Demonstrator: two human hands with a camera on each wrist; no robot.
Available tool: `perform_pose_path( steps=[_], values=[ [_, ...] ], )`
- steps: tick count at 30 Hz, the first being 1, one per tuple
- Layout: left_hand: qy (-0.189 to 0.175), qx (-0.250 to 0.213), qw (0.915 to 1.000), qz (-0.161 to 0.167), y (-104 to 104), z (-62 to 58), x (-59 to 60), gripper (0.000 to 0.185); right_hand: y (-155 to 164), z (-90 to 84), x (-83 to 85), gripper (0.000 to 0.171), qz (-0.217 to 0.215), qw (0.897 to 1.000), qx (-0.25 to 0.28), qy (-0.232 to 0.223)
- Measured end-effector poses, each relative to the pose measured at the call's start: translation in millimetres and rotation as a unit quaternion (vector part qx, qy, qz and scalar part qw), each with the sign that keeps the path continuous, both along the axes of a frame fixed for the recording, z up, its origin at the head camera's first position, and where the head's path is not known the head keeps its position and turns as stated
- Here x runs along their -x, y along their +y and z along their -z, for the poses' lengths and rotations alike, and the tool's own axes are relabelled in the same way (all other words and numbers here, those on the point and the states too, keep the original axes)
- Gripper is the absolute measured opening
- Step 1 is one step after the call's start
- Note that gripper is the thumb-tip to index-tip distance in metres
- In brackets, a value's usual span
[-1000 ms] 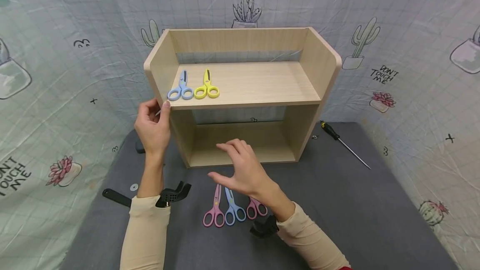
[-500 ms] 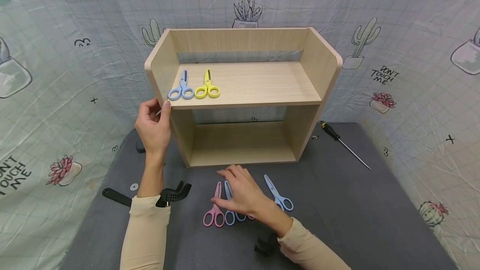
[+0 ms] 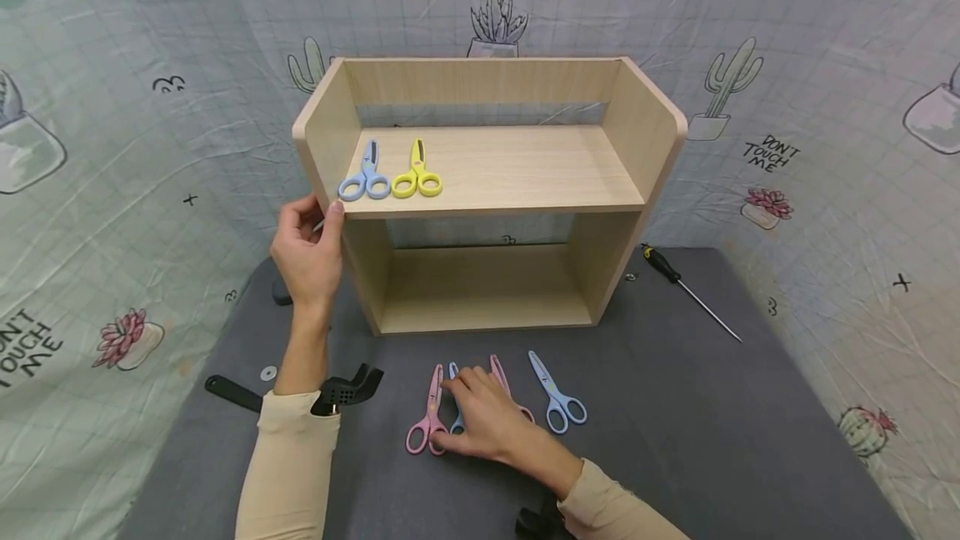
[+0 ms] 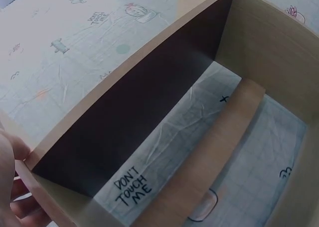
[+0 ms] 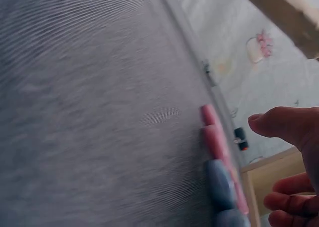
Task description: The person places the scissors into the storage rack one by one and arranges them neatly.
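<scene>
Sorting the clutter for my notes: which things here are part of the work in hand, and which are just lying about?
In hand:
wooden shelf, gripped by the left hand
scissors on the mat, under the right hand
scissors on the shelf

Lying about:
screwdriver
washer

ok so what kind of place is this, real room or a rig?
Looks like a staged recording setup, not a lived-in room: a cactus-print sheet hangs round all sides as backdrop, a grey mat covers the tabletop, and a bare wooden shelf sits with rows of kids' scissors and a screwdriver.
</scene>
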State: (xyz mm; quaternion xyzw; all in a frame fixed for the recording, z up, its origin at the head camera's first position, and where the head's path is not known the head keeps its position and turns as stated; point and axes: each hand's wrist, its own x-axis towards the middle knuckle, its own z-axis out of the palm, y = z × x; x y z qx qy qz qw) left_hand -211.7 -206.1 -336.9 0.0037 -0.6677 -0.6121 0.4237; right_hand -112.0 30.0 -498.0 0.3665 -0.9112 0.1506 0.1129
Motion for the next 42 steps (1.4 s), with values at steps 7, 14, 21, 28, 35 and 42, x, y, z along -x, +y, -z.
perform_pose_path(
  steps=[7,14,21,28,35,42],
  values=[
    [0.004,-0.020,0.9998,0.008,0.1,-0.6,-0.1,0.036,0.5,15.3,-3.6,0.059,0.001,1.000,-0.010,-0.024],
    [-0.003,-0.025,0.9995,0.020,1.4,-1.9,2.3,0.039,-0.5,20.6,-5.8,0.055,0.000,1.000,-0.010,-0.008],
    [0.008,-0.017,0.9997,0.017,1.2,2.3,5.1,0.039,-3.4,26.5,-7.8,0.056,-0.006,1.000,-0.021,0.014],
    [0.009,-0.012,0.9998,0.016,2.2,2.3,5.1,0.038,-7.5,28.4,-10.0,0.041,-0.006,0.999,-0.015,0.038],
    [0.009,-0.013,0.9998,0.014,2.5,2.3,5.3,0.037,-9.2,26.2,-11.5,0.036,0.010,0.998,-0.013,0.053],
    [0.004,-0.016,0.9998,0.014,2.8,0.5,6.0,0.036,-8.5,26.5,-9.8,0.035,0.010,0.997,-0.013,0.078]
  ],
)
